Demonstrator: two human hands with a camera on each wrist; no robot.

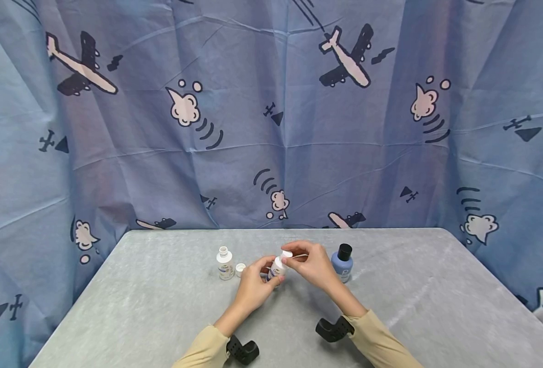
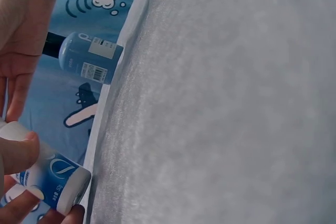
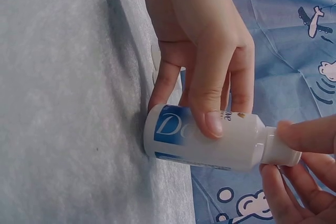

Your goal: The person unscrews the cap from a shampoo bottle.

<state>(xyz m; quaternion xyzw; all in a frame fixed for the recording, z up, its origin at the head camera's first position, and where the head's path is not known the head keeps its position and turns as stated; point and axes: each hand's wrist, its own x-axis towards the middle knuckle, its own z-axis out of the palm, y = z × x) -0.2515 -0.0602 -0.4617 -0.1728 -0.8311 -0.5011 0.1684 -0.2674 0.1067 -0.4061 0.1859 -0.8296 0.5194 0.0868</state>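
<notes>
In the right wrist view, a small white bottle with a blue label (image 3: 176,129) is gripped round its body by the left hand (image 3: 205,61). The right hand (image 3: 299,166) pinches its white cap (image 3: 273,148) between thumb and fingers. From the head view, the left hand (image 1: 255,283) and right hand (image 1: 312,263) meet at this tilted bottle (image 1: 277,268) over the middle of the table. To their left stands an uncapped white bottle (image 1: 225,264), with a loose white cap (image 1: 240,269) beside it. A blue bottle with a black cap (image 1: 342,265) stands just beyond the right hand.
The bottles stand on a grey cloth-covered table (image 1: 151,306). Behind its far edge hangs a blue curtain (image 1: 234,122) printed with planes and clouds. A black wrist mount (image 1: 242,351) is strapped to the left wrist and another mount (image 1: 333,329) to the right.
</notes>
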